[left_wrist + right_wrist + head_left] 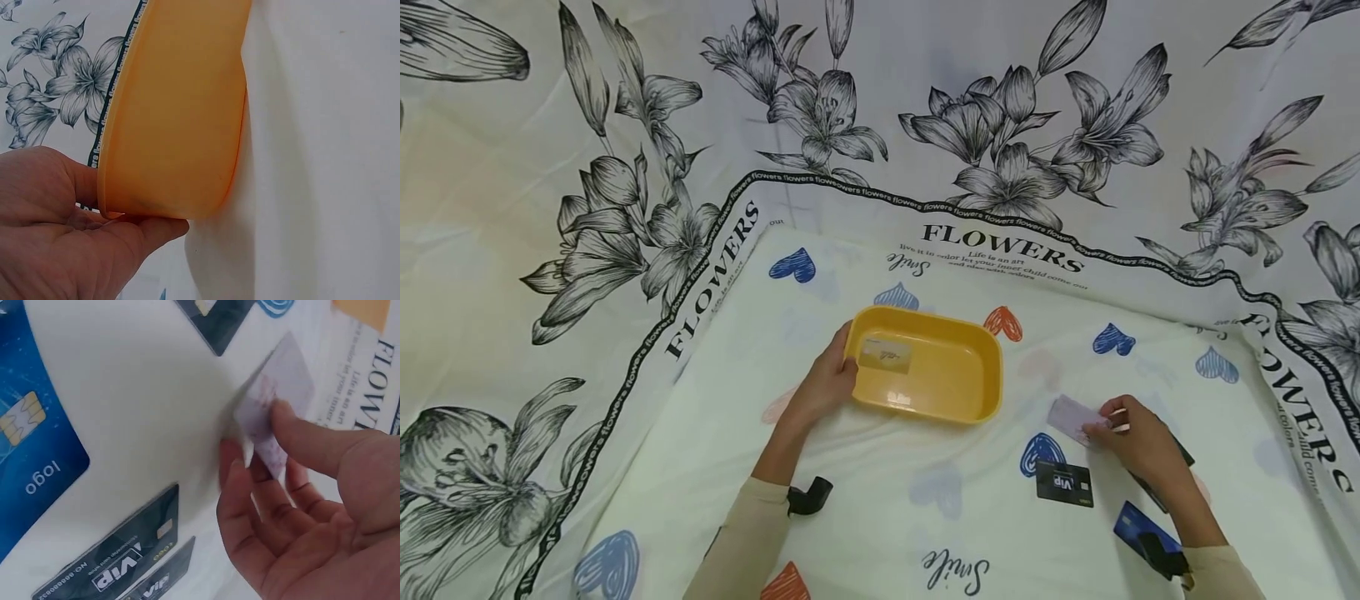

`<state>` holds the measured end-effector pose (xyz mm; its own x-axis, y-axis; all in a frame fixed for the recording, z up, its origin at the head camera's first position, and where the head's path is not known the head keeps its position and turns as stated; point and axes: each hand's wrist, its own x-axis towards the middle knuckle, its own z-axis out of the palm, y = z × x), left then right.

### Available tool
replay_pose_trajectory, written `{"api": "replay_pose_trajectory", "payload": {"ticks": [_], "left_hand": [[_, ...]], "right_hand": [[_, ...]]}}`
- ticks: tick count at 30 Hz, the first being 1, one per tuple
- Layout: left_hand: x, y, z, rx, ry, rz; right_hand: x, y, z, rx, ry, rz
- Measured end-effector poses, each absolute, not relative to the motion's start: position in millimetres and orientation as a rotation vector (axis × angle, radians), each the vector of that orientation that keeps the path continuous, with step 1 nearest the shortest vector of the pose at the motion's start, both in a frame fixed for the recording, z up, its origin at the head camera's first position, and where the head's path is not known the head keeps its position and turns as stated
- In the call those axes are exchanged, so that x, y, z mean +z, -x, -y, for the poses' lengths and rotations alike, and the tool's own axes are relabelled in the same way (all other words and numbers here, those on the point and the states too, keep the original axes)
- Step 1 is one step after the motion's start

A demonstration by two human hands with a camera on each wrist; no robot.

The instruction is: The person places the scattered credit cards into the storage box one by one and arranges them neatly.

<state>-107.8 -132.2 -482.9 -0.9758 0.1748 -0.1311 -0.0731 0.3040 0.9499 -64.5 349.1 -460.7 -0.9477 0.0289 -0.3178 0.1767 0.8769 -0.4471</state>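
Note:
My left hand (829, 379) grips the left end of a yellow plastic tray (992, 375), thumb over the rim. A gold card (886, 355) lies inside, at the tray's left end. In the right wrist view a pale lilac card (287, 375) is pinched between the thumb and fingers of my right hand (294, 506), tilted off the cloth. The head view has this right hand to the right of the tray. Close below the lilac card lies a black Vip card (1064, 483). A blue chip card (1138, 529) rests nearer me, partly behind the right wrist strap.
Two more dark Vip cards (119, 556) lie close together, mostly hidden under the right forearm in the head view. A white cloth (880, 483) with printed hearts covers the surface. Its flower-printed border (1000, 167) runs along the back and sides.

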Motion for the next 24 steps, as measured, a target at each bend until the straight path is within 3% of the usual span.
{"api": "replay_pose_trajectory", "payload": {"ticks": [12,24], "left_hand": [[-483.9,106.3,130.0,1.697,-0.052,-2.364],[-482.9,107.3,129.7,1.721,-0.059,-2.376]], "right_hand": [[-444.3,76.1,-342.5,-1.322,-0.419,-2.503],[-411.7,112.7,-294.2,-1.624,-0.285,-2.260]]}}
